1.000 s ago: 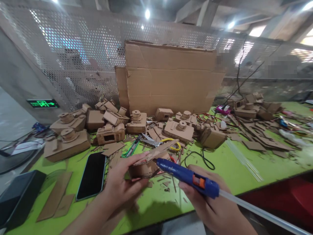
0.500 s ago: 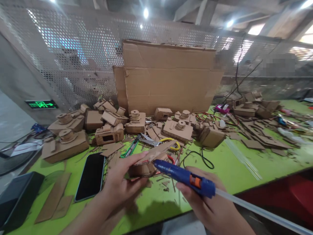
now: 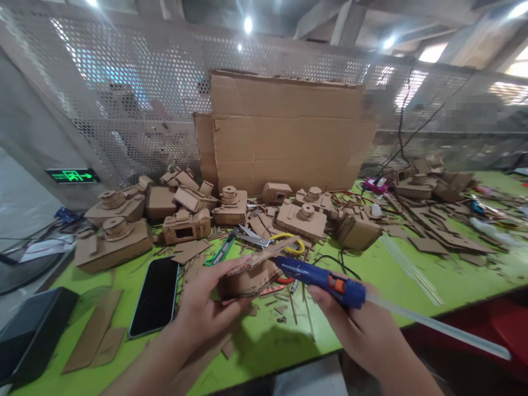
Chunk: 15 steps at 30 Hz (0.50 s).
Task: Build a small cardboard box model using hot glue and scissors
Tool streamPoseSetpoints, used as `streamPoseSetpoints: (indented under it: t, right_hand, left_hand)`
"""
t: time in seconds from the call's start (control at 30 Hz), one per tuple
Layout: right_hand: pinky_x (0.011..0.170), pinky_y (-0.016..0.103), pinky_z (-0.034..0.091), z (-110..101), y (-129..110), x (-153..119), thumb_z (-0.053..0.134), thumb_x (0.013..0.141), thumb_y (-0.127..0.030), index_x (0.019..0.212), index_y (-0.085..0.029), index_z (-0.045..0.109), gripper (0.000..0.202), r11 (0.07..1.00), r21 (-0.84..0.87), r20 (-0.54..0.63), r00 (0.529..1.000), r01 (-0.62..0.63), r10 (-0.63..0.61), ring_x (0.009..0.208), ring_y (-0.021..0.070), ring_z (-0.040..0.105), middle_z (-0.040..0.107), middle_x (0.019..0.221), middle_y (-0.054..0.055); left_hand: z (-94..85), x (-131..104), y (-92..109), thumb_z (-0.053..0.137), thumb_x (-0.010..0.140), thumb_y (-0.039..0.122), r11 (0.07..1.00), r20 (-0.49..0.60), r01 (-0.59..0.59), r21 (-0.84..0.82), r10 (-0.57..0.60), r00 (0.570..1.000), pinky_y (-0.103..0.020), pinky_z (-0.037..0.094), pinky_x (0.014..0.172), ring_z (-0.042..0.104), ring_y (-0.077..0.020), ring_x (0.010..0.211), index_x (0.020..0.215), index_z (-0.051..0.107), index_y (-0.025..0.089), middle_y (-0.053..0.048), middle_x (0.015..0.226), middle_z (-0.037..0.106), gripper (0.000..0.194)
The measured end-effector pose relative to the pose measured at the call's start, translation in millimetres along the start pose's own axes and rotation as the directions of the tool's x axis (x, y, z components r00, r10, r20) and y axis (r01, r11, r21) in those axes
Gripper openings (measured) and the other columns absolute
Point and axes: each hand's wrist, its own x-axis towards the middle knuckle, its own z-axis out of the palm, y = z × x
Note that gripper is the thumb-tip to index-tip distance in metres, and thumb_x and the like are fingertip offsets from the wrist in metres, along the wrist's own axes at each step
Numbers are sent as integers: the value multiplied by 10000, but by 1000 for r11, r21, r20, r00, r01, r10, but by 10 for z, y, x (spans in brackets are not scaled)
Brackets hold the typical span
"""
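Observation:
My left hand (image 3: 206, 302) is closed around a small cardboard box piece (image 3: 247, 280), thumb below and fingers along its top edge. A flap of cardboard slants up over the piece toward the right. In my right hand (image 3: 355, 324) is a blue glue gun (image 3: 319, 279) with an orange part in its side and a long clear glue stick (image 3: 445, 324) coming out of its back. The gun's tip points left and meets the right end of the box piece, just under the flap; whether it touches is hard to make out.
Behind my hands lie scissors (image 3: 253, 237) with yellow handles and a green cutter (image 3: 220, 248). Several cardboard camera models (image 3: 303, 220) line the back, before a large cardboard sheet (image 3: 284, 137). A phone (image 3: 154, 297) lies left; clear glue sticks (image 3: 412, 269) lie right.
The glue gun's tip has shifted right along the box piece, and my right hand has moved right with it. The piece is tilted a little more open, showing its inner side.

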Motion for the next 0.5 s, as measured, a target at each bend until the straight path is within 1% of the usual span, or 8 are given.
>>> streamPoseSetpoints:
  t: [0.1, 0.17, 0.23, 0.3, 0.37, 0.4, 0.43, 0.5]
  right_hand:
    - [424, 282, 276, -27, 70, 26, 492, 1026, -525, 581, -253, 487, 522, 998, -70, -32, 999, 1, -3, 407, 149, 426, 399, 449, -30]
    - [420, 284, 271, -44, 121, 37, 489, 1024, -541, 556, -258, 472, 547, 997, -80, -42, 999, -14, 10, 405, 155, 428, 368, 426, -30]
    - [406, 281, 270, -49, 179, 27, 505, 1008, -577, 549, -263, 465, 557, 997, -54, -50, 997, -60, 57, 407, 160, 439, 372, 418, -27]
    - [383, 277, 264, -34, 236, -14, 536, 984, -611, 550, -261, 467, 562, 991, 12, -54, 990, -130, 131, 394, 154, 432, 401, 421, -24]
    - [376, 271, 282, -5, 283, -85, 545, 979, -623, 553, -252, 477, 569, 969, 131, -35, 976, -207, 214, 388, 144, 427, 431, 433, -22]
    - [385, 270, 306, 12, 303, -126, 531, 989, -623, 573, -245, 505, 562, 947, 211, -16, 967, -244, 253, 395, 143, 437, 449, 442, -21]
    - [403, 271, 336, 29, 322, -165, 508, 1003, -622, 617, -236, 551, 547, 917, 292, 2, 959, -273, 285, 407, 146, 454, 470, 454, -19]
    - [452, 281, 389, 57, 364, -223, 458, 1026, -624, 778, -214, 646, 515, 856, 421, 13, 945, -301, 326, 441, 159, 496, 520, 491, -17]
  left_hand:
    - [15, 9, -6, 905, 697, 244, 1000, -33, 8, -12, -8, 999, -358, 589, 887, 762, -282, 971, 1232, 756, 304, -68, 1103, 817, 559]
    - [30, 13, -13, 937, 648, 254, 998, -91, 37, -53, -41, 995, -371, 599, 864, 764, -289, 932, 1168, 768, 274, -80, 1056, 818, 546]
    - [41, 18, -7, 972, 575, 256, 987, -158, 88, -134, -109, 981, -402, 603, 869, 762, -307, 916, 1100, 774, 247, -94, 1023, 813, 561]
    - [44, 31, 19, 988, 530, 248, 953, -187, 160, -258, -212, 959, -423, 606, 883, 760, -323, 930, 1061, 767, 228, -103, 1017, 805, 576]
    - [35, 60, 58, 990, 528, 245, 884, -140, 248, -397, -325, 935, -416, 616, 874, 761, -326, 954, 1054, 749, 218, -102, 1026, 800, 579]
    - [28, 81, 76, 985, 546, 253, 833, -103, 288, -473, -377, 920, -410, 621, 868, 762, -322, 968, 1071, 736, 218, -101, 1042, 800, 582]
    - [19, 107, 91, 978, 569, 267, 773, -65, 325, -545, -426, 903, -404, 626, 857, 764, -316, 973, 1094, 721, 219, -98, 1057, 801, 587]
    - [4, 168, 101, 971, 598, 305, 646, -28, 370, -668, -519, 854, -380, 639, 811, 770, -293, 948, 1113, 701, 222, -87, 1060, 805, 588]
